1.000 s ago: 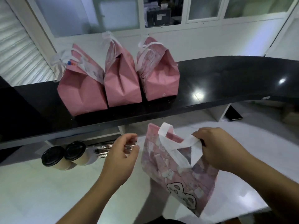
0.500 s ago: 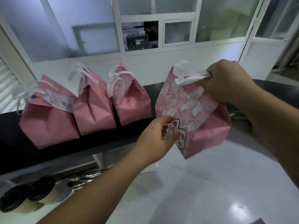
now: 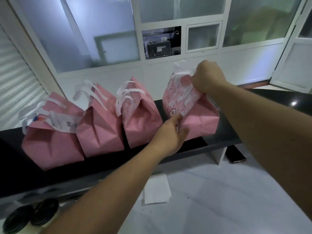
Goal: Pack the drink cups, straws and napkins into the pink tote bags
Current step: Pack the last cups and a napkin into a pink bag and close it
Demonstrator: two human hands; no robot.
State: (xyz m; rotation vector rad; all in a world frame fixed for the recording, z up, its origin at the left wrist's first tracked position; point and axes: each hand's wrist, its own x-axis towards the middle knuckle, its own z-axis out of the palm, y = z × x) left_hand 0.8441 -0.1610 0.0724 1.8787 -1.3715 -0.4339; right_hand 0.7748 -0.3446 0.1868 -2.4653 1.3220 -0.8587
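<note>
- Nearest you, bottom left on the white counter [image 3: 219,208]: two drink cups [image 3: 32,215] with black lids, side by side, not yet packed. A white napkin [image 3: 157,190] lies flat just under the shelf edge.
- Your left hand [image 3: 170,134] reaches up to the lower front of the fourth tote bag [image 3: 199,119]. Fingers lie against the printed face near the bottom corner; whether they pinch the paper or only press it, you cannot tell.
- Your right hand [image 3: 206,76] is clenched round the white handles [image 3: 182,71] at the top of that bag.
- The bag sits on the black shelf [image 3: 236,135], rightmost of four and close beside the third bag [image 3: 140,115]. It stands upright, long axis vertical, handles up, printed face turned left toward its neighbours.
- Step in hand, by my read: setting a filled bag in the row. Next move calls for letting go of both grips once the base sits flat, then reaching back down for the cups.
- Further left: the second bag [image 3: 99,125] and the first bag [image 3: 52,137], which carries a paper slip [image 3: 62,122].
</note>
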